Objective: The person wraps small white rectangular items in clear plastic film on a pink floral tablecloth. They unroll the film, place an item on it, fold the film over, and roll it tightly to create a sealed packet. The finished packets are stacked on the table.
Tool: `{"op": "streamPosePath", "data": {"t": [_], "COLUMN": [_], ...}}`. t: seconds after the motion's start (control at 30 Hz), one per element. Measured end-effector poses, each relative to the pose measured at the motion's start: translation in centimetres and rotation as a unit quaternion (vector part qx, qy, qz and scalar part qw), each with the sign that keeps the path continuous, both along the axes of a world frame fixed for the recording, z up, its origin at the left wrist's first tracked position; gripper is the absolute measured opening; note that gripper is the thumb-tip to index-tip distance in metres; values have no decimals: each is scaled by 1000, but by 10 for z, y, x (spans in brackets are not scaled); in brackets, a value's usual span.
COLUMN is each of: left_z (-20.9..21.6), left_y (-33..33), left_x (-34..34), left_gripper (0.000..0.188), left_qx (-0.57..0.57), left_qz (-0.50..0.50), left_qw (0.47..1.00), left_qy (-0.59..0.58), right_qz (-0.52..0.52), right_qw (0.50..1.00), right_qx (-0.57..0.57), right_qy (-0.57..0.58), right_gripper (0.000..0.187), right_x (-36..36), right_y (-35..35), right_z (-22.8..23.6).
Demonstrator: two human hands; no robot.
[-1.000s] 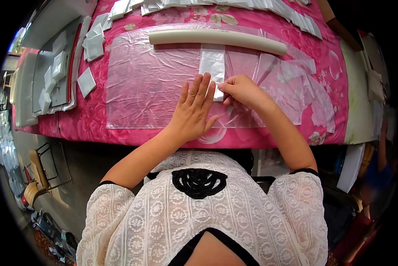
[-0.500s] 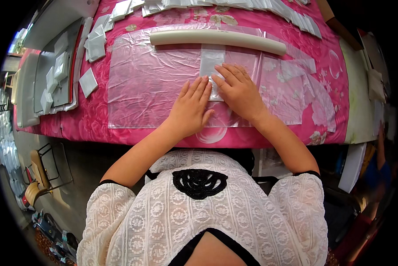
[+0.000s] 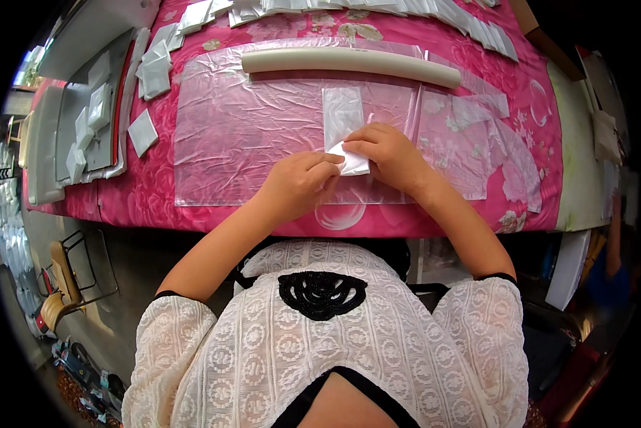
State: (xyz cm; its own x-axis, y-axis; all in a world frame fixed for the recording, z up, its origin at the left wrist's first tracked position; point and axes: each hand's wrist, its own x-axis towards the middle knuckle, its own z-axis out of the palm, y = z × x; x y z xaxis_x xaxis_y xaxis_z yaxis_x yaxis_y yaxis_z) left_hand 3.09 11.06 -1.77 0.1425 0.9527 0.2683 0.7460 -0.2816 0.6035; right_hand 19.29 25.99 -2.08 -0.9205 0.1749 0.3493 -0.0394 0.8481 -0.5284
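Note:
A narrow strip of thin, whitish folded plastic film (image 3: 342,110) lies lengthwise in front of me on a large clear plastic sheet (image 3: 242,135). Its near end is doubled over into a small white flap. My left hand (image 3: 300,180) pinches the left corner of that flap between thumb and fingers. From the other side, my right hand (image 3: 390,155) has its fingertips closed on the flap's upper right edge. My fingers partly cover the fold. Beyond the strip, a long off-white roller tube (image 3: 349,64) rests across the sheet.
One square white packet (image 3: 143,133) lies left of the sheet, near a stack of packets (image 3: 155,75). A long row of packets (image 3: 488,37) curves along the far side. At left, a grey board (image 3: 113,93) carries more packets. A pink flowered cloth (image 3: 142,192) covers the table.
Both hands were lying flat on the strip with fingers stretched. Now their fingers are curled and pinch its near end, which has been folded and drawn slightly toward me.

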Motion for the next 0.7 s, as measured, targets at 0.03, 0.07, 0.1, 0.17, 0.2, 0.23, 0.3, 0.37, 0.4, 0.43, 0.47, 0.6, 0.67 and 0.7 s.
{"op": "streamPosePath", "data": {"t": [0.03, 0.07, 0.1, 0.17, 0.2, 0.23, 0.3, 0.37, 0.4, 0.43, 0.47, 0.6, 0.67, 0.7], "left_z": [5, 11, 14, 13, 10, 7, 2, 2, 3, 5, 10, 1, 3, 6], "left_y": [-5, -10, -13, -17, -18, -19, -20, -19, -16, -14, -8, 8, 16, 17], "left_x": [0, -1, -1, -4, -4, -4, 0, 4, 7, 10, 12, 10, 3, 1], "left_gripper": [28, 32, 36, 48, 50, 51, 48, 43, 40, 37, 30, 41, 45, 47], "left_qx": [22, 43, 64, 39, 31, 23, -5, -40, -61, -81, -97, -156, -186, -203], "left_qz": [-15, -29, -47, -51, -46, -41, -2, 55, 90, 125, 152, 266, 277, 275], "left_qw": [1000, 999, 997, 997, 998, 998, 1000, 998, 994, 988, 980, 929, 916, 914], "left_qy": [4, 9, 14, 34, 42, 50, 18, -13, -30, -47, -89, -206, -223, -218], "right_qz": [8, 10, 8, 4, -2, -24, -68, -149, -188, -205, -221, -260, -266, -270], "right_qw": [1000, 1000, 1000, 999, 998, 997, 994, 958, 926, 919, 912, 865, 847, 842], "right_qx": [-13, -15, -28, -53, -62, -70, -84, -234, -305, -311, -316, -358, -379, -386], "right_qy": [9, 8, 7, 7, 2, 10, 28, -70, -118, -129, -140, -238, -261, -263], "right_gripper": [33, 27, 27, 27, 29, 28, 25, 19, 17, 17, 19, 26, 27, 28], "right_x": [4, 6, 10, 14, 16, 16, 15, 12, 11, 7, 2, -13, -16, -17], "right_y": [-10, -18, -24, -33, -34, -34, -33, -32, -32, -30, -25, -10, -8, -8], "right_z": [1, 0, 1, 2, 1, 0, -3, 4, 8, 9, 10, 12, 13, 14]}}
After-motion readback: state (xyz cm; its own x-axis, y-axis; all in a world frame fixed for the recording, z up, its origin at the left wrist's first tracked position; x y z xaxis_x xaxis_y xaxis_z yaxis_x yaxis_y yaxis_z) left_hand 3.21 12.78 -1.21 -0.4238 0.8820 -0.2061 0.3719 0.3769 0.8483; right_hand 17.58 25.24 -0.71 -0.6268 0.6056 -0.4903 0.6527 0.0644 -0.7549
